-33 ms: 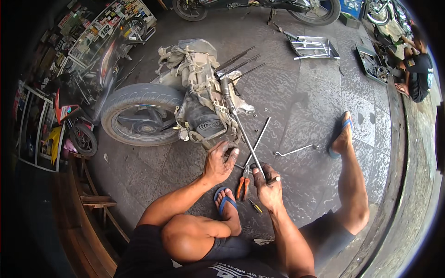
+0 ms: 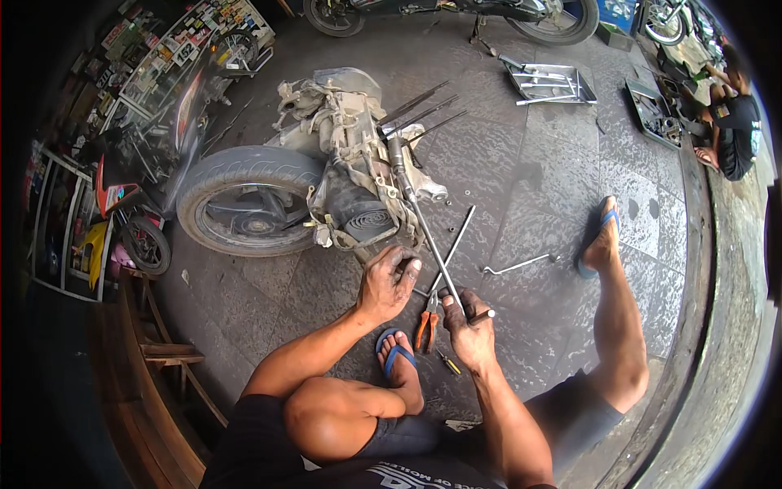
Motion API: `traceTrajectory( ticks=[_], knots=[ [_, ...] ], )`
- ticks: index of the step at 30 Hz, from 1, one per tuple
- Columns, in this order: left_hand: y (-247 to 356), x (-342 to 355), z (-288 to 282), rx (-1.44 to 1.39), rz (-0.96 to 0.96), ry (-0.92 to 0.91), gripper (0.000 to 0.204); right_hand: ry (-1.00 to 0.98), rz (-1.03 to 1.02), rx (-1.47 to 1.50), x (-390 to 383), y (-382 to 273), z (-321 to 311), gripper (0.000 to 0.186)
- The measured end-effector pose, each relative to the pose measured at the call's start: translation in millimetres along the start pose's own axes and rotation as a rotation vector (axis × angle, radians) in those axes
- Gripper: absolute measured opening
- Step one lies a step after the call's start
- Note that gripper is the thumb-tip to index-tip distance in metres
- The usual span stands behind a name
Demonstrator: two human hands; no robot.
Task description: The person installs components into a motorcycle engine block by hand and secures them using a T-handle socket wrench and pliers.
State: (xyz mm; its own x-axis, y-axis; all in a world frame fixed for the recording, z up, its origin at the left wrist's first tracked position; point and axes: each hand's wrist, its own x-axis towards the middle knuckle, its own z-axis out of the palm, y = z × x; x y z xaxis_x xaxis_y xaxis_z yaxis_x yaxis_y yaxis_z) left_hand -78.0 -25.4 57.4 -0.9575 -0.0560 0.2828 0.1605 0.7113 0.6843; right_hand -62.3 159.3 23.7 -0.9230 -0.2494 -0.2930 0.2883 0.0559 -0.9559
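Note:
My right hand (image 2: pixel 466 326) grips the handle end of a long steel socket wrench (image 2: pixel 438 254), whose socket end (image 2: pixel 397 159) rests on a dirty, partly dismantled engine (image 2: pixel 342 155) with rear wheel (image 2: pixel 244 159) attached. My left hand (image 2: pixel 389 285) has curled, grimy fingers just below the engine; what is in them, if anything, is hidden. Beside my right hand lie orange-handled pliers (image 2: pixel 423 330) and a small yellow-handled screwdriver (image 2: pixel 448 361). A straight steel bar (image 2: pixel 464 226), a bent wrench (image 2: pixel 521 265) and small nuts (image 2: pixel 450 205) lie on the floor (image 2: pixel 538 179).
Tool trays (image 2: pixel 551 94) (image 2: pixel 652 122) lie ahead and right, near a crouching person (image 2: pixel 733 122) beside a ledge (image 2: pixel 725 269). Motorcycles stand at the top (image 2: pixel 554 20) and left (image 2: pixel 142 236), with glass display cases (image 2: pixel 69 236). A wooden bench (image 2: pixel 138 383) is at my left.

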Motion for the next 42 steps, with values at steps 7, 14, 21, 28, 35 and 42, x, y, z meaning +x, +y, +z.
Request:
traceTrajectory(
  ticks=[7,14,21,28,35,42],
  knots=[
    [5.3,12.0,7.8,-0.067,-0.218,-0.112,0.032,-0.087,0.111,0.322,-9.3,-0.6,29.9,0.024],
    [7.0,11.4,14.6,-0.167,-0.441,-0.220,0.017,0.254,-0.450,-0.093,-6.2,35.1,72.7,0.014],
    [-15.1,10.2,11.1,-0.113,-0.280,-0.254,0.030,0.335,-0.424,-0.223,-13.7,34.9,103.4,0.020],
    [-25.5,8.3,23.3,-0.134,-0.362,-0.237,0.013,0.250,-0.423,-0.210,-11.7,33.4,97.1,0.022],
    [-19.8,6.9,30.6,-0.280,-0.330,-0.243,0.029,0.165,-0.191,-0.020,-13.8,29.1,71.3,0.015],
    [-48.3,-41.5,49.8,-0.323,-0.217,-0.303,0.037,0.182,0.008,-0.135,-37.8,27.2,-2.8,0.016]
  ],
)
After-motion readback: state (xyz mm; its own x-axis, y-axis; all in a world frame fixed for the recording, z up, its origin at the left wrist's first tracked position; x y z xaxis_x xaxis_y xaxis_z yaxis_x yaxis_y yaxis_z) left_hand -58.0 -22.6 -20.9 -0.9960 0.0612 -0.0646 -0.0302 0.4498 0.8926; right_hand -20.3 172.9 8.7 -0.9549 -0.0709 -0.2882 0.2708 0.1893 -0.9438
